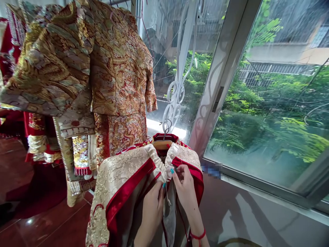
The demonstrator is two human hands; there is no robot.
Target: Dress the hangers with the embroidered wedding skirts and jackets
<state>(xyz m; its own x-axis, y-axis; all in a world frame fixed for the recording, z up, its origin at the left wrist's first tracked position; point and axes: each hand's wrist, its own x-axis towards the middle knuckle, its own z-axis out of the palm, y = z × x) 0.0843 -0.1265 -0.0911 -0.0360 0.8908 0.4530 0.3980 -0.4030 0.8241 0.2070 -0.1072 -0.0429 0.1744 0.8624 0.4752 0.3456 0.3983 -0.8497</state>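
A cream garment (123, 164) with gold embroidery and red satin edging hangs on a wooden hanger (162, 145), its front parted. Its gathered ivory collar (157, 158) runs down both sides of the neck opening. My left hand (152, 203) pinches the lower end of the collar's left side, thumb and fingers closed. My right hand (184, 183), with teal nails and a red cord bracelet, has bent fingers closed at the collar's right side. A thin pale drawstring (169, 199) dangles between the hands. The fingertips partly hide what they grip.
Gold brocade jackets (120, 65) hang close on the left, with red and beaded garments (36, 137) below. A white scrolled metal stand (177, 92) rises behind the hanger. Sliding windows (269, 103) fill the right side above a grey wall (246, 219). The floor (59, 223) is reddish tile.
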